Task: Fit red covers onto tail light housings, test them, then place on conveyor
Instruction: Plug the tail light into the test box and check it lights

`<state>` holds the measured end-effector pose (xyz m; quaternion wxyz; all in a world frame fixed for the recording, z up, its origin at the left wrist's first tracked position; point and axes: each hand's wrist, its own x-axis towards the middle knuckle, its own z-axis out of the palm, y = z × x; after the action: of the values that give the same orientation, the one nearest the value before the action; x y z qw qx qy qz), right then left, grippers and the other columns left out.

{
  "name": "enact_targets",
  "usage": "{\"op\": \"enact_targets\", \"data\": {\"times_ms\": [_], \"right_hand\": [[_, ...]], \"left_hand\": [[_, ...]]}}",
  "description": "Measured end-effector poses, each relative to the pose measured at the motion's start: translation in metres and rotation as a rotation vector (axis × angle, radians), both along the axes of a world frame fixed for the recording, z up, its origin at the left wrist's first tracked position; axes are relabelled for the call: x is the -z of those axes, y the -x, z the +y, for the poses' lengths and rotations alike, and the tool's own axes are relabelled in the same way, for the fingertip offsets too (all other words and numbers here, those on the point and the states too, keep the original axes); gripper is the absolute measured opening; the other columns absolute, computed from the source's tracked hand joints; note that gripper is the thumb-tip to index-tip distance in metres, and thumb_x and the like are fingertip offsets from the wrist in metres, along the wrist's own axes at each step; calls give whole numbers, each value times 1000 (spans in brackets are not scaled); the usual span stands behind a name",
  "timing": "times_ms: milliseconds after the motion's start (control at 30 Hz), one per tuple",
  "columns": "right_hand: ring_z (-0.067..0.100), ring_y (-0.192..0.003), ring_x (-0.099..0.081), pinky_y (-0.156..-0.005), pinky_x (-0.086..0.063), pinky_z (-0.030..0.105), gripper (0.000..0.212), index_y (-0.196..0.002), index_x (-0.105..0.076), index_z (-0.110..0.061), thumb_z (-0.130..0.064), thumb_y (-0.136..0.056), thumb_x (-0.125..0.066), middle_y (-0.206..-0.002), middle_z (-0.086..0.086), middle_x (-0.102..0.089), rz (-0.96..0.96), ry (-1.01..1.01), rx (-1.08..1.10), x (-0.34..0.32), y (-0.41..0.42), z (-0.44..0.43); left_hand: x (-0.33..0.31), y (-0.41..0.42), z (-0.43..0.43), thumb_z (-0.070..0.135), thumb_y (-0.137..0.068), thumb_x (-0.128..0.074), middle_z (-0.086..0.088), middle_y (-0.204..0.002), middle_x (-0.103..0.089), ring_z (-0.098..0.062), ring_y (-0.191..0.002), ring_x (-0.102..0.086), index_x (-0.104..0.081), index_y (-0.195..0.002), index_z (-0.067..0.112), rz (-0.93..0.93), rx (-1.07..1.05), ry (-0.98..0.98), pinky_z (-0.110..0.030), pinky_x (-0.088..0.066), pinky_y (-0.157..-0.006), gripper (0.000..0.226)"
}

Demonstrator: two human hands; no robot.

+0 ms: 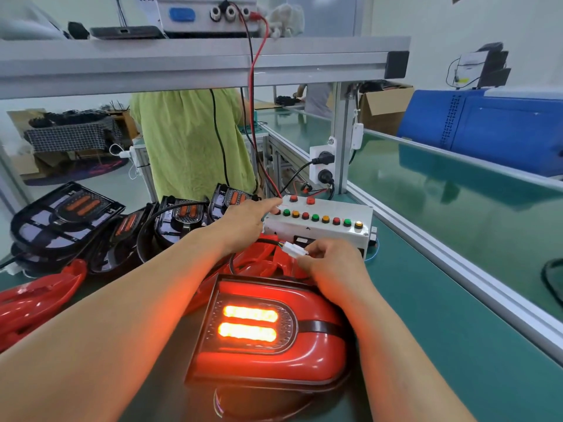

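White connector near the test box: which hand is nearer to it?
Right. The right hand pinches the connector. The left hand is apart from it, farther back and to the left, reaching to the left end of the test box.

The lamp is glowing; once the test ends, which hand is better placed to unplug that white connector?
The right hand: it pinches the white connector, in front of the test box. The left hand is stretched to the box's button row, fingertip at its left end, away from the connector.
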<state>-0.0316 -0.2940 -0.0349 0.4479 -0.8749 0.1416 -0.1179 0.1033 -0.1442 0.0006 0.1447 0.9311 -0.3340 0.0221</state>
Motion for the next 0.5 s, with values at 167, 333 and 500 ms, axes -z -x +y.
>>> {"op": "enact_targets", "data": {"times_ms": [167, 333, 500], "right_hand": [[19, -83, -65, -80, -57, 44, 5, -77, -68, -28, -30, -76, -72, -83, -2, -70, 4, 11, 3, 0, 0, 1], [19, -83, -66, -80, -57, 43, 9, -71, -64, -30, -29, -77, -70, -83, -3, -70, 8, 11, 10, 0, -1, 2], [20, -83, -67, -80, -57, 43, 1, -78, -69, -27, -28, -78, -70, -83, -2, -71, 8, 4, 7, 1, -1, 1]], "left_hand": [[4, -3, 1, -5, -92, -39, 6, -148, -48, -25, -131, -44, -27, -154, 32, -29, 11, -12, -45, -37, -106, 73], [4, -1, -4, -8, -91, -44, -2, -154, -39, -23, -140, -29, -24, -154, 35, -125, 23, -84, -46, -28, -114, 80], [-4, 6, -16, -10, -90, -37, 4, -144, -49, -19, -134, -35, -30, -152, 32, -92, 66, 5, -45, -29, -112, 76]]}}
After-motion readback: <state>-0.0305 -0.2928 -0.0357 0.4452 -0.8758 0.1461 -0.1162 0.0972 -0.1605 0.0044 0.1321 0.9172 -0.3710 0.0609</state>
